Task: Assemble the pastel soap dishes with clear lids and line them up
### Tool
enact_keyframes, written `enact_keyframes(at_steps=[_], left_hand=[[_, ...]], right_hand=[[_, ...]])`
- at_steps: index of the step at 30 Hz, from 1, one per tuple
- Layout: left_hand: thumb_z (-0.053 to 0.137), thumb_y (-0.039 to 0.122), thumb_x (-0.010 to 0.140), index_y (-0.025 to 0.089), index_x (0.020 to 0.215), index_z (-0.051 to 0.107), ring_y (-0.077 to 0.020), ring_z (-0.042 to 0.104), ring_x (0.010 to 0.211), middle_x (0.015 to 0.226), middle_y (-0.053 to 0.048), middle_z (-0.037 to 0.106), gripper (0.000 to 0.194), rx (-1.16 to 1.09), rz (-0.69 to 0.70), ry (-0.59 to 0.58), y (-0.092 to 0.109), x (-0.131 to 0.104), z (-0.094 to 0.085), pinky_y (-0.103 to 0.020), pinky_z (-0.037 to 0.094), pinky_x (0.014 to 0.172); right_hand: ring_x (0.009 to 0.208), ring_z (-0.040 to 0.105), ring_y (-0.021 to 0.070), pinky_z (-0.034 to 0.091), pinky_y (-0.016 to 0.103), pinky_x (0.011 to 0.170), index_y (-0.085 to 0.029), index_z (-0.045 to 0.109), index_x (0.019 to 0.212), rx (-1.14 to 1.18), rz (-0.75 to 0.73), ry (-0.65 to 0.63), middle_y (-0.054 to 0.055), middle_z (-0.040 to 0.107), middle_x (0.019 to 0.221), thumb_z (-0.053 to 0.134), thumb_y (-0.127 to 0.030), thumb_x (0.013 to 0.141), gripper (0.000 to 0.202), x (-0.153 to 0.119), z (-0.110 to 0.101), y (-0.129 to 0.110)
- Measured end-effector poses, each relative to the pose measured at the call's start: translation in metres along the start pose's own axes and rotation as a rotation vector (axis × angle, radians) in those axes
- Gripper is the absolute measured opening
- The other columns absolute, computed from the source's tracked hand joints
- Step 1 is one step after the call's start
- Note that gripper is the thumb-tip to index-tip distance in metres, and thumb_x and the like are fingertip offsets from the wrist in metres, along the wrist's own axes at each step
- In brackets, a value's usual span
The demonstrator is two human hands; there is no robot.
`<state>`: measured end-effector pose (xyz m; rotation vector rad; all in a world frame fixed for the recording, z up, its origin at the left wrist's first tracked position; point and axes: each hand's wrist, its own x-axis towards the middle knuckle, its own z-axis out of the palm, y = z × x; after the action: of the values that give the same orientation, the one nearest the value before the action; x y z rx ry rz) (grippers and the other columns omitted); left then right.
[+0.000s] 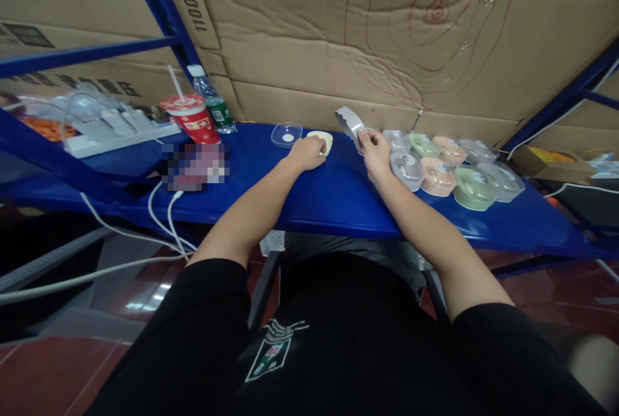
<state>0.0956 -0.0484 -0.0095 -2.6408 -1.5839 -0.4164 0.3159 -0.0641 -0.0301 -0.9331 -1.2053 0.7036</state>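
Observation:
My left hand (309,152) is closed on the edge of a small cream container (322,137) that rests on the blue tabletop. Just left of it lies a clear plastic lid (280,137) with a round white sticker. My right hand (376,153) pinches a pale grey strip with a wavy edge (350,120), held tilted above the table. Behind that hand a pinkish container (370,134) is partly hidden. Close by on the right, several lidded containers in grey, green and peach stand in two rows, among them a green one (472,191).
A red drink cup (197,122) with a straw and a water bottle (216,106) stand at the left back. White cables (170,213) hang over the front edge there. Cardboard (300,48) walls the back, and blue metal posts (159,6) frame the table (333,206).

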Motion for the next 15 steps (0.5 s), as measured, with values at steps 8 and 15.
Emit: enact_keyframes(at_steps=[8,15], left_hand=[[0.067,0.021,0.092,0.018,0.114,0.082,-0.0328,0.073,0.118,0.12,-0.014,0.079,0.027,-0.189,0.121,0.047,-0.001,0.007,0.017,-0.046,0.054,0.105],[0.083,0.053,0.089,0.017,0.119,0.072,-0.0207,0.073,0.085,0.099,-0.008,0.078,0.048,-0.803,0.257,0.397,0.005,0.012,0.021,-0.034,0.058,0.083]], right_hand=[[0.087,0.072,0.0202,0.065,0.039,0.082,-0.023,0.073,0.1,-0.023,-0.007,-0.012,0.003,0.072,0.091,0.073,-0.089,0.08,0.07,0.002,-0.001,0.005],[0.105,0.074,0.0233,0.063,0.042,0.097,-0.026,0.069,0.114,-0.114,-0.124,-0.114,0.008,0.076,0.112,0.057,-0.097,0.085,0.077,0.001,0.004,0.011]])
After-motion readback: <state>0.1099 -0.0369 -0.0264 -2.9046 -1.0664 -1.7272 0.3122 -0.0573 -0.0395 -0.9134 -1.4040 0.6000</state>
